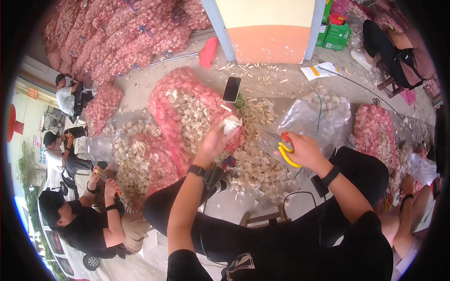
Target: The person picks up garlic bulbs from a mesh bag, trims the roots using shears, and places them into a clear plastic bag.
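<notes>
My left hand (213, 141) holds a pale garlic bulb (231, 124) at its fingertips, above the near side of an open red mesh sack (164, 98). Untrimmed garlic bulbs (191, 117) with stems fill the sack's mouth. In my right hand (307, 151) is a pair of hand shears (289, 161) with red and yellow handles; their blades are hard to make out. A translucent woven plastic sack (299, 114) with cleaned bulbs lies just beyond that hand. Below and between my hands spreads a heap of papery garlic skins (262, 172).
A smartphone (232, 89) rests on a green container beyond the garlic. Cut stems (263, 75) litter the floor before a painted pillar (269, 35). Full mesh sacks (116, 38) are piled back left. Co-workers sit at both sides, the nearest person (84, 221) at left.
</notes>
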